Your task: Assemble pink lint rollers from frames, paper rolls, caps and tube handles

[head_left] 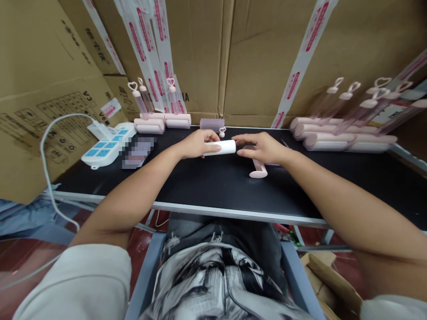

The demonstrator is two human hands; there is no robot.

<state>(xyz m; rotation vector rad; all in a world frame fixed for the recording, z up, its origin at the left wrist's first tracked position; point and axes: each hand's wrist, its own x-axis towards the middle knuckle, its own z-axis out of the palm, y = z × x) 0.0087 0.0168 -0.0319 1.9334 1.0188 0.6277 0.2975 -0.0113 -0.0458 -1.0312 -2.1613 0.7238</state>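
My left hand [202, 144] grips a white cylinder [227, 146] by its left end and holds it level above the black table. Just off the cylinder's right end is my right hand [258, 147], its fingers apart and nothing visible between them. Below the right hand lies a pale pink curved piece [258, 170], partly covered by that hand. Behind the white cylinder, a small pink cap with a heart-shaped loop [222, 132] sits beside a translucent pinkish tube [211, 124] lying on the table.
Pink cylinders with upright clear tubes and heart loops stand at the back left [149, 124] and back right [333, 135]. A white power strip [108, 149] with a cable lies left, beside a blurred flat object [138, 152]. Cardboard [260, 58] walls the back. The table's metal edge [233, 213] is nearest me.
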